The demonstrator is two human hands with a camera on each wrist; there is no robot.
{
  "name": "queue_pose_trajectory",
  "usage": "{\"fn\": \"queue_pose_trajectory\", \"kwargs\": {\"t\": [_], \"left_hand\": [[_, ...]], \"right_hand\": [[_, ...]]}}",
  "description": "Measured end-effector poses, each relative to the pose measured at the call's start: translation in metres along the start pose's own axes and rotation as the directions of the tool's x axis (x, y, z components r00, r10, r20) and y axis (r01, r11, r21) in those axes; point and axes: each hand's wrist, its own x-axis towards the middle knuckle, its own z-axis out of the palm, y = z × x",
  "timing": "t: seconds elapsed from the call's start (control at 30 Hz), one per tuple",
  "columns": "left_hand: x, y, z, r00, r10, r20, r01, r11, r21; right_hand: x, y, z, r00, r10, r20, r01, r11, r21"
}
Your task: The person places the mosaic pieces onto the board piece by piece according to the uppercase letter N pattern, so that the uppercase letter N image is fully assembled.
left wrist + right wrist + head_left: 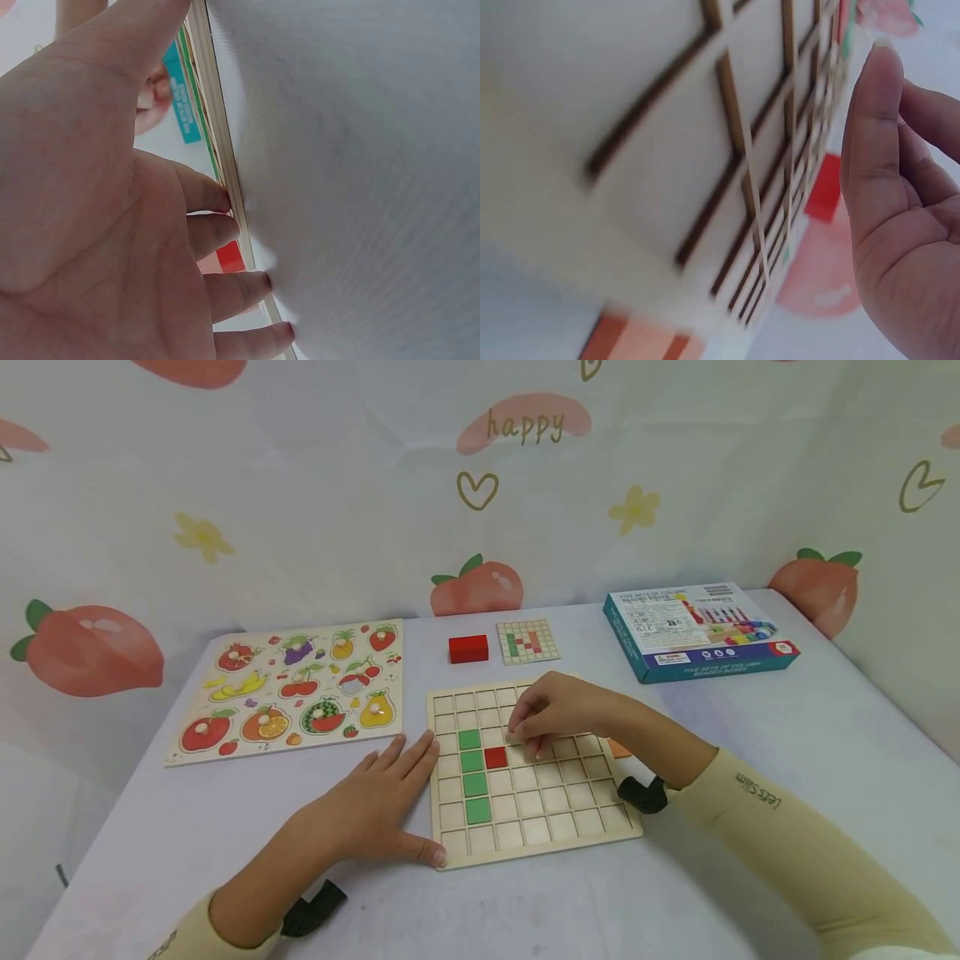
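Note:
A wooden grid board [517, 856] lies on the table, with a column of several green tiles [472, 762] and one red tile [496, 757] in its squares. My left hand [375, 810] rests along the board's left edge, fingers and thumb spread and touching the rim. Over the middle of the board hovers my right hand [558, 714], its thumb and fingers bent together just right of the red tile. Whether a small piece sits between those fingertips is unclear. In the right wrist view, the right hand [900, 172] shows beside the blurred grid.
Behind the board are a red block [468, 649] and a small pattern card [528, 642]. A fruit puzzle board [285, 693] lies at left, a teal-edged box [697, 631] at back right. Something orange [619, 748] peeks out beside the right wrist.

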Motion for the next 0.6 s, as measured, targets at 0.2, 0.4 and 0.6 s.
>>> {"fn": "queue_pose_trajectory", "kwargs": {"t": [0.2,0.4,0.6], "left_hand": [[0.000,0.001,0.000,1.000,-0.002,0.005,0.002,1.000,0.008],[0.001,0.000,0.001,1.000,0.000,0.004,0.000,1.000,0.017],[0.001,0.000,0.001,1.000,-0.003,0.005,0.003,1.000,0.021]], "right_hand": [[-0.018,0.020,-0.026,0.997,0.038,-0.067,-0.034,0.998,0.053],[-0.044,0.045,-0.050,0.989,0.047,-0.142,-0.039,0.997,0.059],[-0.066,0.067,-0.066,0.983,0.067,-0.172,-0.055,0.996,0.074]]}}
